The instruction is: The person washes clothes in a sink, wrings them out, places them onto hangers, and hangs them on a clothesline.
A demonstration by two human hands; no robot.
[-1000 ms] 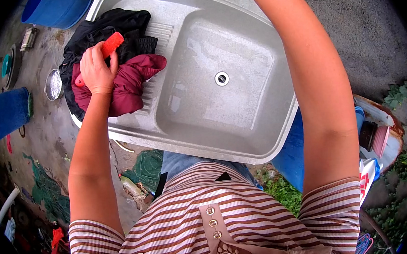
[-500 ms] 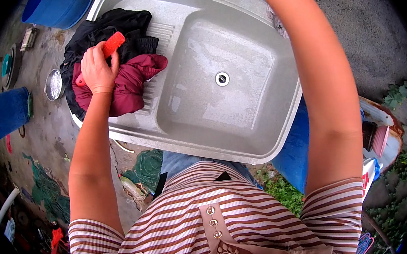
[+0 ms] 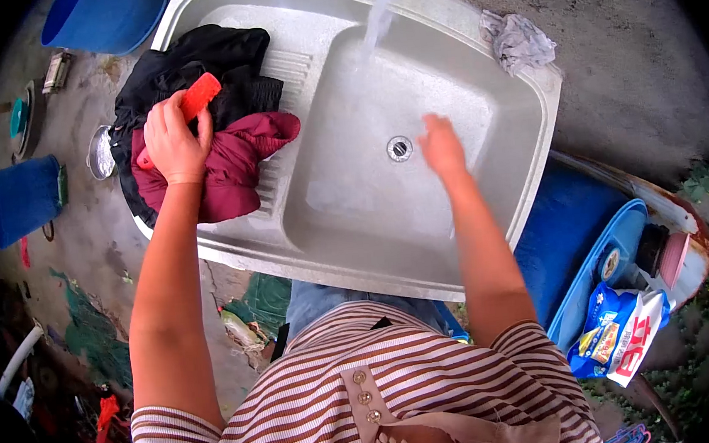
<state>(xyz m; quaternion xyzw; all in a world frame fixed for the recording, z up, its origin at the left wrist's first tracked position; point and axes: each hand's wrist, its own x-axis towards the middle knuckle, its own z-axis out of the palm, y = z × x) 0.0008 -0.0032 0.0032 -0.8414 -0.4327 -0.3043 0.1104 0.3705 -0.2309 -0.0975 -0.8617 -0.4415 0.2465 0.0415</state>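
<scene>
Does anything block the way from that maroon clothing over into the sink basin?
Nothing visible lies between the maroon garment and the basin; only a strip of drainboard separates them. The left hand, holding a red brush, is over the garment, though.

A person's right hand hovers above the basin, the forearm barring the near-right rim as a stream of water cuts across the far side. Room to pass runs through the basin's left half, between forearm and laundry. At left, black and maroon garments, under the left hand and a red brush, obstruct the ridged drainboard.
</scene>
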